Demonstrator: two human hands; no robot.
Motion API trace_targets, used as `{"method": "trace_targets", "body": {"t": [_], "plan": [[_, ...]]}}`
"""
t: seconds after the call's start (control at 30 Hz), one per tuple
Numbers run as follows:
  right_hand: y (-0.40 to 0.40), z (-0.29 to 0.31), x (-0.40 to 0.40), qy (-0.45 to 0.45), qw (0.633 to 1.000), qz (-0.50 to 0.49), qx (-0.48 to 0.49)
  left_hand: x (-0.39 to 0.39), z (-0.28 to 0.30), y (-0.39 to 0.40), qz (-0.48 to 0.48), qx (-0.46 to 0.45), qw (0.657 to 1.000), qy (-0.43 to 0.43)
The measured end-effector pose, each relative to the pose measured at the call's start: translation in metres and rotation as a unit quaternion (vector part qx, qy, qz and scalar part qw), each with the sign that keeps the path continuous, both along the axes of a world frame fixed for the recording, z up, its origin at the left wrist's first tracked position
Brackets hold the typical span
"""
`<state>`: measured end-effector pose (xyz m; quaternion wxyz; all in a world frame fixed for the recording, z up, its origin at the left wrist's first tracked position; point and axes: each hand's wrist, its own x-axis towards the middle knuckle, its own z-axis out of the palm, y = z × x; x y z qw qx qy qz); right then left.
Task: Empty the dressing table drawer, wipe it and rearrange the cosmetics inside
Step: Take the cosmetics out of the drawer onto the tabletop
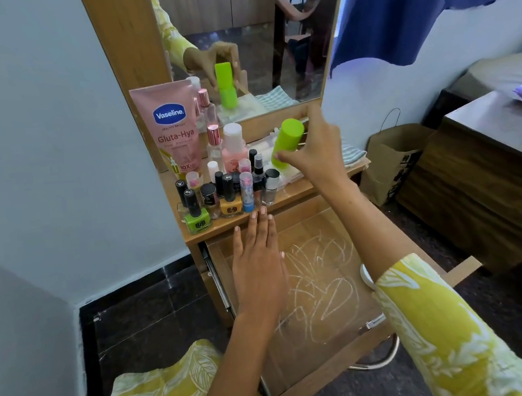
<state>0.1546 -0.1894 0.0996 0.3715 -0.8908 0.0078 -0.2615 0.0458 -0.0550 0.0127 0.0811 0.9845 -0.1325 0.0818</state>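
- Drawer: light wood-look board, smooth, floor marked with pale chalky scribbles.
- Worktop: same wood-look laminate, slight sheen.
- Green bottle: smooth matt plastic.
- Lotion tube: pink soft plastic, satin finish.
- Nail polish bottles: clear glass, glossy black plastic caps.
- Mirror: glossy glass.
- Bag: brown matt paper.
- Floor: dark polished stone.
- Sleeve: yellow printed cloth.

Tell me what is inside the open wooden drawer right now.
The open wooden drawer shows a bare floor with white scribble marks and no cosmetics. A small white round object sits at its right side. The left hand and the right forearm cover parts.
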Motion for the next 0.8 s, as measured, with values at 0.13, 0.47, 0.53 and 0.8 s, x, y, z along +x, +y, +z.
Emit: {"method": "trace_targets", "body": {"t": [0.13,0.47,0.53,0.8], "plan": [[0.007,-0.014,0.016,-0.013,0.999,0.039,0.033,0.0,0.0,0.0,-0.004,-0.002,1.0,-0.003],[-0.027,-0.031,-0.02,0.023,0.998,0.046,0.027,0.0,-0.004,0.0,-0.007,-0.017,1.0,-0.023],[-0.049,-0.031,-0.048,0.079,0.994,0.046,-0.068,-0.001,-0.003,-0.001,-0.008,-0.024,0.999,-0.032],[-0.086,-0.077,-0.121,0.502,0.782,0.027,-0.37,-0.001,-0.003,0.001,-0.006,-0.007,1.0,-0.015]]}}
